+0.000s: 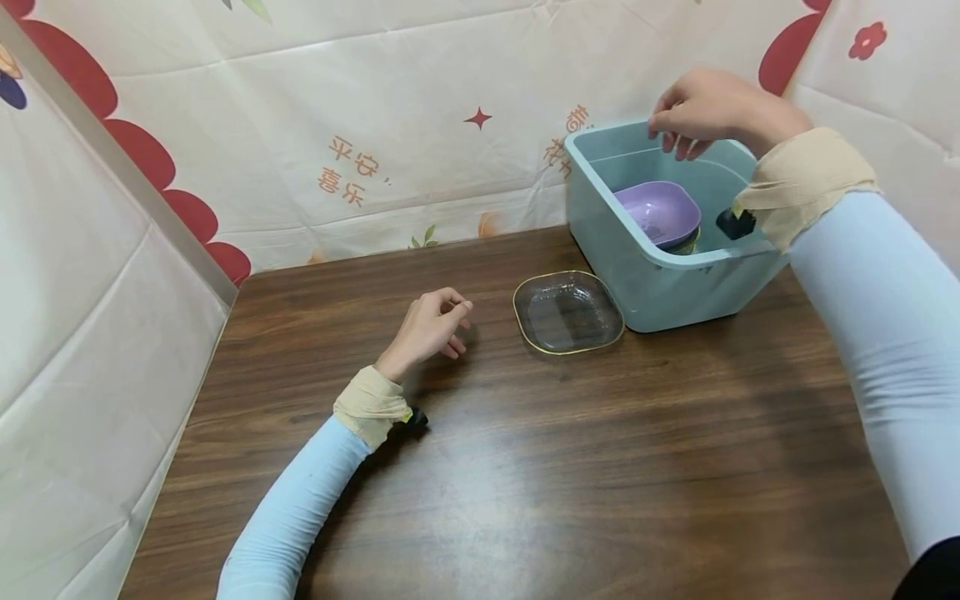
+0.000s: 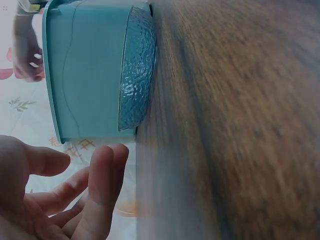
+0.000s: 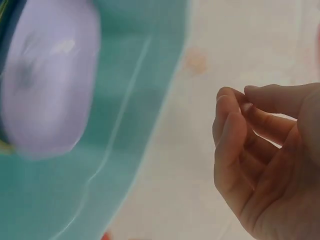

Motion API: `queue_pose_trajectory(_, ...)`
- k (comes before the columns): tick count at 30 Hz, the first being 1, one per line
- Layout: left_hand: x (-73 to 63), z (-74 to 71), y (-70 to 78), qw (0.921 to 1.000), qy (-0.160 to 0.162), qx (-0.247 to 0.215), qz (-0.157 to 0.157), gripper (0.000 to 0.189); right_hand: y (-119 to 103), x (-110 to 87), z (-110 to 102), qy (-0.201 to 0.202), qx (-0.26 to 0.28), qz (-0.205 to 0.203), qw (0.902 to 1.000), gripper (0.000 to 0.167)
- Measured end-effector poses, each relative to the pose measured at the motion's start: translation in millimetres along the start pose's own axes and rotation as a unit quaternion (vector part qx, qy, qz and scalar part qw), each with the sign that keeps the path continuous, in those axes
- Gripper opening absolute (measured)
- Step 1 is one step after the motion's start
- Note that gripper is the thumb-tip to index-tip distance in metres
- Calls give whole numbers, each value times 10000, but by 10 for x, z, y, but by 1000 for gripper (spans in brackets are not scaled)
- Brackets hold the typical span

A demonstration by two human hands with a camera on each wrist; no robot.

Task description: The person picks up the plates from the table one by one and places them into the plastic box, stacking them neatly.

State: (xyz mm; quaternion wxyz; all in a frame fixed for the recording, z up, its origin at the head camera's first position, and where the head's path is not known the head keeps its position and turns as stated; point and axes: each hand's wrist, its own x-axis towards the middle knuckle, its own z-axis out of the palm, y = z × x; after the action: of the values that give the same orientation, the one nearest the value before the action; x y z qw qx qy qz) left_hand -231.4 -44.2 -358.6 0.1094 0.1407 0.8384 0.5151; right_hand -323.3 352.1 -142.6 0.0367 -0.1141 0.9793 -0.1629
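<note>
My left hand (image 1: 429, 327) hovers low over the wooden table with its fingers loosely bent and nothing between them. To its right lies a clear, gold-rimmed square dish (image 1: 568, 312), beside the tub; the left wrist view shows the dish's textured side (image 2: 137, 70). Above the blue-green tub (image 1: 637, 287) hangs my right hand (image 1: 712, 108), fingers loosely curled and holding nothing, as the right wrist view of the hand (image 3: 265, 155) shows. Down in the tub sits a purple bowl (image 1: 660, 212), on top of a gold-rimmed dish that is mostly hidden.
The tub stands at the table's back right, close to the wall covered in a printed cloth (image 1: 450, 167). A pale cloth side panel (image 1: 82, 350) borders the left edge. Brown wood table (image 1: 562, 467) stretches in front of both hands.
</note>
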Motion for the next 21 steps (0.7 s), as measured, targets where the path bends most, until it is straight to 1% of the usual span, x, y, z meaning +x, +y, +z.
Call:
queue_pose_trajectory(3,-1,-23,7,10000,14,16,-5,34,-295,-68,49,192,45,-359,9992,42)
queue_pose_trajectory(5,0,-34,16,10000,20,22,-9,35,-474,-98,98,199,234,-496,9983,39)
queue_pose_trajectory(7,3,-32,23,10000,16,11,-27,35,-637,-130,153,78,509,-553,9971,36)
queue_pose_trajectory(11,8,-23,31,10000,22,-22,-56,34,-898,-206,304,-324,1001,-509,9931,33)
queue_pose_trajectory(13,12,-20,41,10000,27,-41,-44,33,-987,-252,392,-470,1137,-497,9912,34)
queue_pose_trajectory(16,17,-26,72,10000,57,-45,21,33,-1073,-326,520,-555,1160,-489,9905,37)
queue_pose_trajectory(21,21,-56,121,9998,144,-75,98,33,-1118,-404,721,-603,1402,-524,9869,36)
